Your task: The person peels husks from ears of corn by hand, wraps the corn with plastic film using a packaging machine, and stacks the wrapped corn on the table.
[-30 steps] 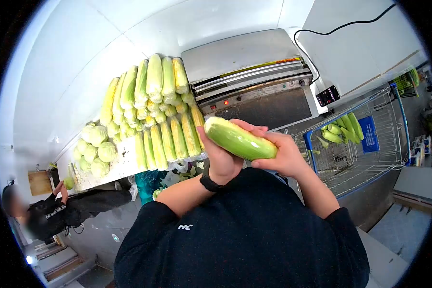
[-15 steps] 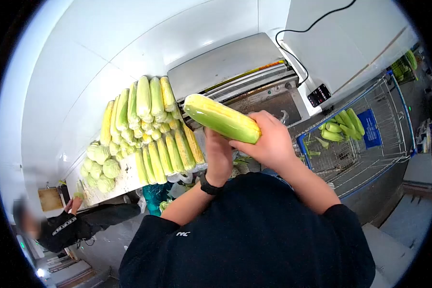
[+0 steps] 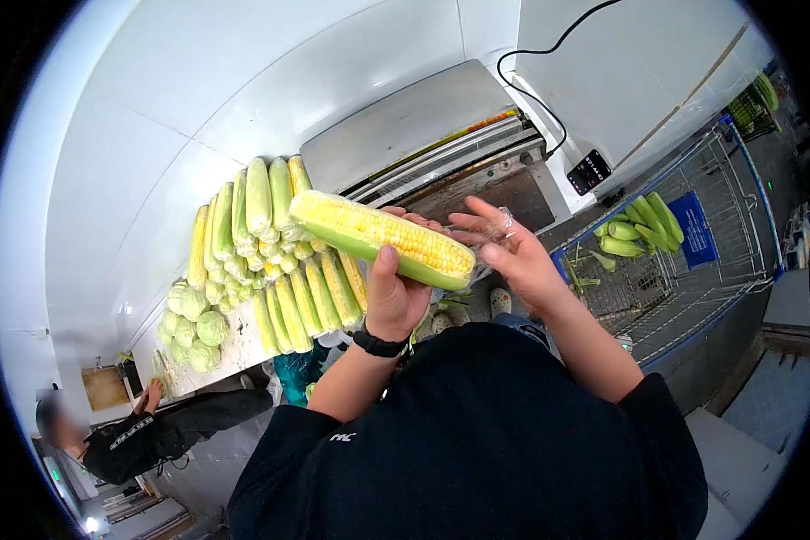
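An ear of corn [image 3: 382,238], with yellow kernels showing on top and green husk below, rests in my left hand [image 3: 398,301], thumb on its near side and fingers behind it. My right hand [image 3: 517,256] is at the ear's right end, fingers apart, with clear plastic film [image 3: 497,229] at the fingertips. Further left, wrapped corn ears [image 3: 259,196] are piled on the white counter [image 3: 234,346], with a lower row [image 3: 301,301] in front. Behind the ear stands a wrapping machine [image 3: 414,117].
Green cabbages [image 3: 205,328] sit on the counter's left part. A co-worker in black [image 3: 135,441] is at the far left. To the right stands a wire cart [image 3: 657,297] holding green corn [image 3: 643,223]. A phone [image 3: 589,172] lies beside the machine. A teal bag [image 3: 295,373] is below the counter.
The ear has turned so its kernels face up and has passed from my right hand's grip into my left. My right hand has opened and moved off its end, film at its fingers.
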A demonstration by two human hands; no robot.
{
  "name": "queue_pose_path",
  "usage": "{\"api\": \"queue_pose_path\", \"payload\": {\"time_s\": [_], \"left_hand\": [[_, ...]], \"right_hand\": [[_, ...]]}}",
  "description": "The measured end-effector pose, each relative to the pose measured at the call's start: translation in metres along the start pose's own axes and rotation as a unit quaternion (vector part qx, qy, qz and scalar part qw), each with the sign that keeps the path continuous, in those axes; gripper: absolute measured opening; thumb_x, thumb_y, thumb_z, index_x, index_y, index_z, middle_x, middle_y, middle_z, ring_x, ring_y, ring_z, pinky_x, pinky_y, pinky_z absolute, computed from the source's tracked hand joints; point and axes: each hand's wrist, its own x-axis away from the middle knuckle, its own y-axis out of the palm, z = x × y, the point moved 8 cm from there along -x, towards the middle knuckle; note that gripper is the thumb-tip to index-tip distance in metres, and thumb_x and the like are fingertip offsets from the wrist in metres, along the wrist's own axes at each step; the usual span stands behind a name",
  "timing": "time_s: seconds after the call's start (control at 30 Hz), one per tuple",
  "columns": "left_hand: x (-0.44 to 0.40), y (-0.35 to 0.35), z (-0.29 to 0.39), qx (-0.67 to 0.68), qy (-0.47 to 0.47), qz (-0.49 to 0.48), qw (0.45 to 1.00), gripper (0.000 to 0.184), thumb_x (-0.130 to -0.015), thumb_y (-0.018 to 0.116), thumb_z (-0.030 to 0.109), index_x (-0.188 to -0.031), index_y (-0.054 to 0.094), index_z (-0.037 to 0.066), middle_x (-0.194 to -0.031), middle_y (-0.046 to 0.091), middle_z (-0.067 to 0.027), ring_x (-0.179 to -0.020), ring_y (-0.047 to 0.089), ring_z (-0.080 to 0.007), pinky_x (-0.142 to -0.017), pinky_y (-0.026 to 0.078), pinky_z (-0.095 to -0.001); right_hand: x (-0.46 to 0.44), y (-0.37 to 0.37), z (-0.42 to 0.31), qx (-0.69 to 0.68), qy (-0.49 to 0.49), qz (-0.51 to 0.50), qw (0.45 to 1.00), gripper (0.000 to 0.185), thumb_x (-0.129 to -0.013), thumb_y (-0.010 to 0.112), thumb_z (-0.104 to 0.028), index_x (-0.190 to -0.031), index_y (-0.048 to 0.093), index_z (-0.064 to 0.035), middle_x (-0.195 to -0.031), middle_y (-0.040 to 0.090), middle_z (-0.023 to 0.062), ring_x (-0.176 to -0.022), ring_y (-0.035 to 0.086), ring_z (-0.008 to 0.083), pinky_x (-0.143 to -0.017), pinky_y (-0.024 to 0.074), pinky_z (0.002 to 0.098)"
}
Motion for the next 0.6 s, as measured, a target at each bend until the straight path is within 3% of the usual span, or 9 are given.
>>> {"api": "queue_pose_path", "payload": {"time_s": [0.03, 0.07, 0.17, 0.2, 0.3, 0.4, 0.53, 0.6], "left_hand": [[0.001, -0.001, 0.000, -0.011, -0.001, 0.010, 1.000, 0.057, -0.085, 0.076, 0.035, -0.125, 0.044, 0.010, -0.112, 0.055, -0.0071, -0.112, 0.056, -0.0250, -0.109, 0.040, -0.0463], [-0.001, 0.000, -0.001, -0.011, -0.002, 0.009, 1.000, 0.057, -0.085, 0.076, 0.035, -0.125, 0.044, 0.010, -0.112, 0.055, -0.0071, -0.112, 0.056, -0.0250, -0.109, 0.040, -0.0463], [-0.011, -0.001, 0.005, -0.001, 0.036, 0.037, 0.999, 0.051, -0.086, 0.073, 0.032, -0.123, 0.045, 0.010, -0.112, 0.055, -0.0064, -0.110, 0.056, -0.0230, -0.108, 0.041, -0.0454], [-0.015, 0.001, 0.012, 0.012, 0.063, 0.044, 0.997, 0.049, -0.087, 0.072, 0.031, -0.123, 0.046, 0.010, -0.111, 0.055, -0.0061, -0.109, 0.056, -0.0224, -0.107, 0.041, -0.0448], [-0.019, 0.004, 0.018, 0.022, 0.099, 0.035, 0.994, 0.046, -0.088, 0.071, 0.030, -0.122, 0.047, 0.011, -0.110, 0.055, -0.0054, -0.107, 0.056, -0.0213, -0.106, 0.041, -0.0436], [-0.020, 0.010, 0.017, 0.010, 0.115, 0.008, 0.993, 0.045, -0.088, 0.072, 0.029, -0.121, 0.047, 0.011, -0.111, 0.055, -0.0050, -0.106, 0.056, -0.0205, -0.105, 0.042, -0.0432], [-0.020, 0.014, 0.026, -0.074, 0.198, 0.017, 0.977, 0.046, -0.088, 0.072, 0.026, -0.122, 0.046, 0.008, -0.111, 0.055, -0.0068, -0.108, 0.055, -0.0218, -0.102, 0.043, -0.0428], [-0.022, 0.017, 0.031, -0.122, 0.244, 0.020, 0.962, 0.046, -0.088, 0.071, 0.025, -0.122, 0.045, 0.007, -0.111, 0.055, -0.0077, -0.108, 0.055, -0.0224, -0.101, 0.044, -0.0426]], "right_hand": [[-0.001, 0.006, -0.008, 0.013, -0.014, 0.028, 0.999, 0.043, -0.100, 0.057, -0.019, -0.139, 0.052, -0.0017, -0.134, 0.059, 0.0181, -0.121, 0.058, 0.0240, -0.102, 0.0450, 0.0367], [-0.001, 0.006, -0.008, 0.013, -0.016, 0.029, 0.999, 0.043, -0.100, 0.057, -0.019, -0.139, 0.052, -0.0017, -0.134, 0.059, 0.0181, -0.121, 0.058, 0.0240, -0.102, 0.0450, 0.0367], [0.004, 0.006, -0.034, 0.233, -0.151, 0.100, 0.955, 0.020, -0.096, 0.059, -0.006, -0.110, 0.069, 0.0049, -0.108, 0.072, 0.0157, -0.104, 0.069, 0.0224, -0.093, 0.0520, 0.0319], [0.007, 0.010, -0.034, 0.234, -0.151, 0.100, 0.955, 0.020, -0.096, 0.059, -0.006, -0.110, 0.069, 0.0049, -0.108, 0.072, 0.0157, -0.104, 0.069, 0.0224, -0.093, 0.0520, 0.0319], [0.020, 0.028, -0.054, 0.396, -0.264, 0.106, 0.873, 0.019, -0.093, 0.061, -0.002, -0.109, 0.069, 0.0047, -0.111, 0.070, 0.0198, -0.103, 0.070, 0.0302, -0.089, 0.0546, 0.0350], [0.022, 0.028, -0.062, 0.414, -0.276, 0.121, 0.859, 0.018, -0.092, 0.062, -0.001, -0.107, 0.069, 0.0049, -0.110, 0.071, 0.0197, -0.102, 0.070, 0.0304, -0.090, 0.0546, 0.0353], [0.027, 0.038, -0.056, 0.426, -0.251, 0.117, 0.861, 0.029, -0.090, 0.065, -0.002, -0.118, 0.065, 0.0037, -0.120, 0.066, 0.0225, -0.111, 0.067, 0.0325, -0.095, 0.0526, 0.0375], [0.022, 0.050, -0.041, 0.372, -0.181, 0.098, 0.905, 0.044, -0.089, 0.067, -0.007, -0.131, 0.057, 0.0029, -0.134, 0.057, 0.0256, -0.121, 0.060, 0.0345, -0.099, 0.0498, 0.0403]]}}
